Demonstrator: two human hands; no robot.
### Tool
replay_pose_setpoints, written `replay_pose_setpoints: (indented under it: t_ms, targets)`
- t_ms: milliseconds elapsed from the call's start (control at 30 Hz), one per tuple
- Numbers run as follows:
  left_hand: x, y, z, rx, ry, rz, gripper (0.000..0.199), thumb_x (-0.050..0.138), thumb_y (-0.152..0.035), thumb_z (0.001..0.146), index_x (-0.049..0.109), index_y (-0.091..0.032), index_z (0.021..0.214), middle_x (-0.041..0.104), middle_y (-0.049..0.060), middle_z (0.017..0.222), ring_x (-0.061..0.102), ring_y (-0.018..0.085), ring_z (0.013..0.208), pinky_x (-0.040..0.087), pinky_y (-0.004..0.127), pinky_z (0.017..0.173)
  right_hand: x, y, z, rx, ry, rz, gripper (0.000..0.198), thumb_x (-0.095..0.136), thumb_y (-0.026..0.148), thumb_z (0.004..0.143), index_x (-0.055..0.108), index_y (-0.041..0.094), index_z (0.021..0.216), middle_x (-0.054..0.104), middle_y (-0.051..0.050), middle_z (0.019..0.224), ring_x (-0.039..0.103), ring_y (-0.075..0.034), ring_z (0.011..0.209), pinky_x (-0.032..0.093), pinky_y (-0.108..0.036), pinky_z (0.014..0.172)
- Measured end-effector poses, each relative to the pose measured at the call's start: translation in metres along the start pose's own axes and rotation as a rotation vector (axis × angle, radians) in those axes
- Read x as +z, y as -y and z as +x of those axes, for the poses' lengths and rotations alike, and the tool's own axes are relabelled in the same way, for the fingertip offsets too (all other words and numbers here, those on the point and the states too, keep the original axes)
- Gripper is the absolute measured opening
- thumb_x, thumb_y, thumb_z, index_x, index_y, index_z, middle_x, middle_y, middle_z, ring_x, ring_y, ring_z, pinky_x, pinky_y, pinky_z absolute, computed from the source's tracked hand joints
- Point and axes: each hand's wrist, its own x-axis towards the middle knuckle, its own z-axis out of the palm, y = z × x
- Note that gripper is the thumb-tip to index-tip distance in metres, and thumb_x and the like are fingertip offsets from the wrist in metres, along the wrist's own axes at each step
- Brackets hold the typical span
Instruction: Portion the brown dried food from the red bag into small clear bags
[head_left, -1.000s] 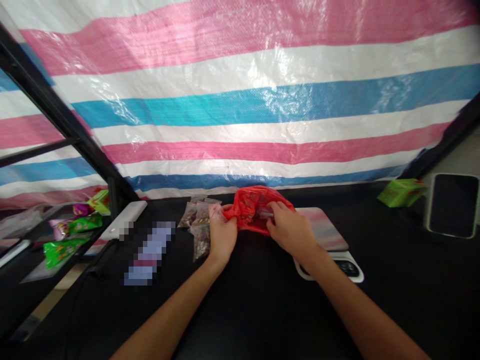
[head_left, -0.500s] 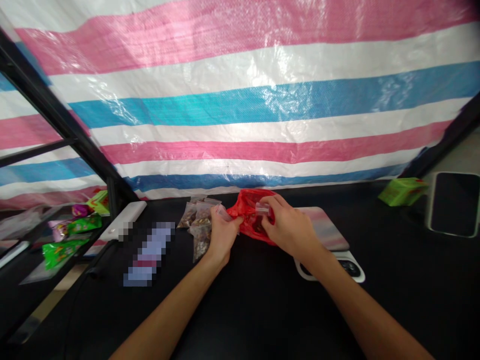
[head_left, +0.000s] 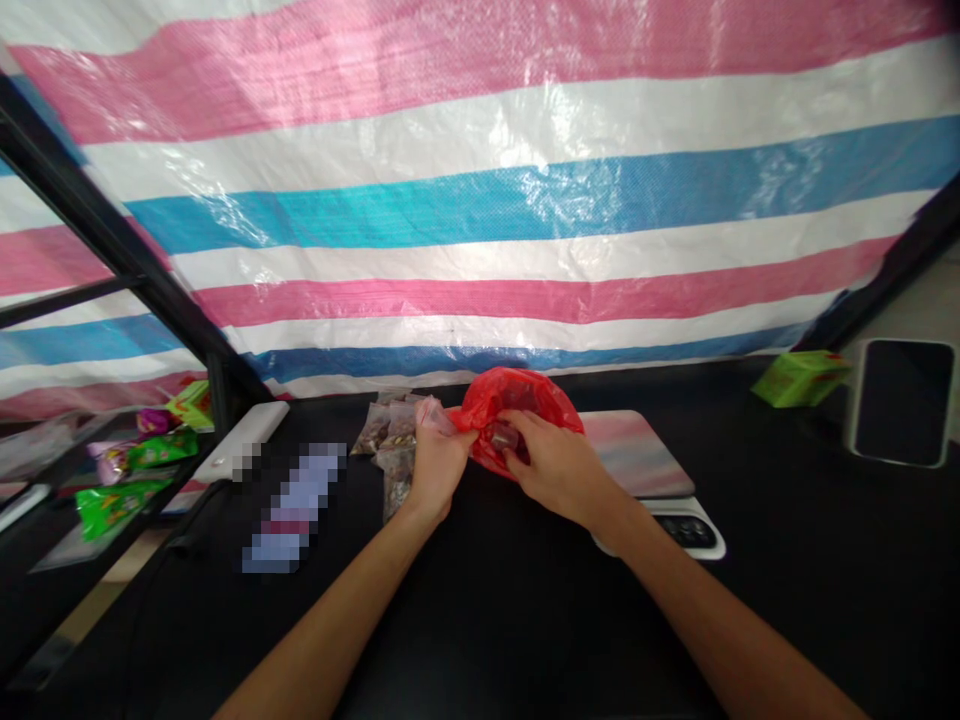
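A red plastic bag (head_left: pixel 559 400) lies with its mouth open between my two hands. My left hand (head_left: pixel 437 462) is closed on a small clear plastic bag (head_left: pixel 431 412), its thumb at the red bag's rim. Reaching into the red bag's mouth, my right hand (head_left: pixel 559 462) grips a small clear cup (head_left: pixel 504 436) between thumb and fingers. What lies deeper in the red bag is hidden. Beside my left hand lie several small clear bags (head_left: pixel 397 460) filled with brownish bits.
Right of the red bag lies a flat white device like a kitchen scale (head_left: pixel 637 455), its plate pinkish. Further right are a green box (head_left: pixel 799 380) and a dark-screened device (head_left: pixel 902 403). On the left are a white power strip (head_left: pixel 247 440), a blurred-out strip (head_left: pixel 296 510) and snack packets (head_left: pixel 120 505).
My right hand has moved left and lower into the red bag with the clear cup. The bag's mouth has spread wider. My left hand keeps its hold.
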Motion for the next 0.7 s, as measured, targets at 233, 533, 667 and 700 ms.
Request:
replay_pose_setpoints:
  t_ms: [233, 533, 667, 700]
  targets:
    - [0.0008, -0.0026, -0.0019, 0.035, -0.041, 0.116, 0.058, 0.086, -0.013, 0.059, 0.041, -0.024, 0.094, 0.058, -0.006, 0.084, 0.06, 0.012, 0.069, 0.048, 0.023, 0.061, -0.0007, 0.0007, 0.0012, 0.028, -0.002, 0.142, 0.033, 0.06, 0.018, 0.088, 0.06, 0.024, 0.12, 0.074, -0.005, 0.113, 0.07, -0.021, 0.094, 0.043, -0.029, 0.077]
    - [0.0011, -0.0063, -0.0016, 0.077, -0.016, 0.16, 0.04, 0.077, -0.01, 0.067, 0.042, -0.022, 0.083, 0.05, -0.006, 0.077, 0.049, 0.01, 0.067, 0.042, 0.021, 0.061, -0.0032, -0.0029, 0.0022, 0.036, -0.003, 0.157, 0.02, 0.061, 0.022, 0.086, 0.054, 0.023, 0.105, 0.072, -0.001, 0.093, 0.065, -0.019, 0.079, 0.039, -0.028, 0.069]
    - [-0.0006, -0.0006, -0.001, 0.031, 0.065, 0.158, 0.032, 0.074, -0.012, 0.071, 0.045, -0.021, 0.082, 0.048, -0.006, 0.076, 0.049, 0.01, 0.067, 0.041, 0.021, 0.062, 0.0007, -0.0003, 0.0004, 0.015, 0.002, 0.14, 0.016, 0.06, 0.023, 0.088, 0.054, 0.023, 0.103, 0.071, -0.002, 0.102, 0.065, -0.017, 0.079, 0.037, -0.027, 0.067]
    - [-0.001, 0.0007, -0.001, 0.011, 0.101, 0.148, 0.03, 0.074, -0.013, 0.072, 0.046, -0.021, 0.083, 0.05, -0.006, 0.077, 0.05, 0.011, 0.068, 0.042, 0.022, 0.063, 0.0017, 0.0, 0.0002, 0.014, 0.002, 0.129, 0.016, 0.06, 0.023, 0.088, 0.054, 0.023, 0.103, 0.071, -0.003, 0.104, 0.065, -0.017, 0.079, 0.036, -0.027, 0.066]
